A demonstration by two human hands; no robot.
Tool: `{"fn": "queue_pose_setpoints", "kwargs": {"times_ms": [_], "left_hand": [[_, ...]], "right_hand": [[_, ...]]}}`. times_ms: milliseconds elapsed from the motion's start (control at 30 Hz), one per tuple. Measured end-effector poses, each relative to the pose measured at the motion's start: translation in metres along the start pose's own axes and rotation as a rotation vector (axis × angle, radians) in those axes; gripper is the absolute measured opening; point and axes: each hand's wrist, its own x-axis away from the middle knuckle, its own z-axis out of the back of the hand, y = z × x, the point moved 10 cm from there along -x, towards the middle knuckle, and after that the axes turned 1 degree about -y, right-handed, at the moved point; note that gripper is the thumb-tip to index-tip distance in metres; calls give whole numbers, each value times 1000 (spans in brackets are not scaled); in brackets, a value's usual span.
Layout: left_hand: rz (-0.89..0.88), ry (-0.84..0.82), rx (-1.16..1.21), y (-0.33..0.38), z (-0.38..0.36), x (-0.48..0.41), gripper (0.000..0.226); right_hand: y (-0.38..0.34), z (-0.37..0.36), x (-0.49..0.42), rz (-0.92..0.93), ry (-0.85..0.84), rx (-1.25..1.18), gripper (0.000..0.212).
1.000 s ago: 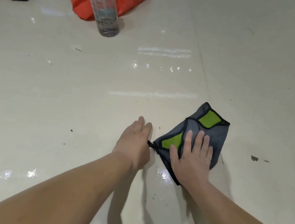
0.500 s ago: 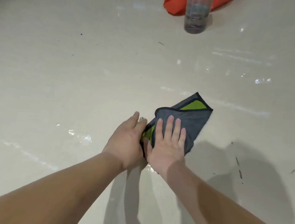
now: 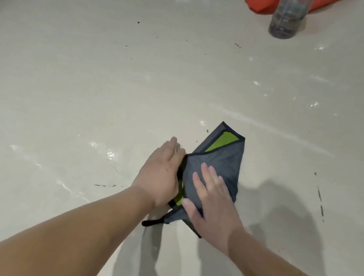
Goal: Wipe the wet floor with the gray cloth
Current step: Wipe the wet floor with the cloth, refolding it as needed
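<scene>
Single view from my head, wide-angle, tilted forward and down at the floor (image 3: 72, 85). It's close in: my forearms enter from the bottom edge, with my left hand (image 3: 160, 175) and right hand (image 3: 210, 205) just below centre. The top edge cuts off a bottle (image 3: 286, 17) at far right.

Floor (image 3: 76, 90): glossy cream tile, smooth, wet sheen patches, dark grit specks. Gray cloth (image 3: 220, 162): matt woven fabric, lime-green panels, black edge binding. Far right: clear plastic bottle (image 3: 287, 17); orange bag (image 3: 261, 2), smooth sheeny fabric.
</scene>
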Motion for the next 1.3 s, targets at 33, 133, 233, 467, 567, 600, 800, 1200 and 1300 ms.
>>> {"fn": "queue_pose_setpoints", "kwargs": {"times_ms": [33,133,233,467,567,600,800,1200,1300], "left_hand": [[-56,45,8,12,-3,0,60],[-234,8,-55,58,-32,6,65],[-309,-196,-238,73,-80,15,79],[-510,-231,-462,20,-66,0,76],[-550,-226,-429,-17,-50,-3,75],[-561,-205,-412,-28,-44,-3,76],[-491,-72,-337,-67,-35,-11,65],[-136,-19,-168,-276,-1,66,64],[-58,-51,-100,-303,-3,119,69]], "right_hand": [[9,20,1,-46,71,-97,63],[33,82,10,-178,354,-135,43],[44,97,8,-411,206,-179,34],[-4,109,0,-645,-266,160,28],[-32,102,1,-697,-298,102,32],[-42,96,-2,-696,-307,108,33],[-99,61,-54,-555,-407,236,23],[-181,-33,-122,-534,-15,0,41],[-198,-46,-131,-459,-20,54,36]]}}
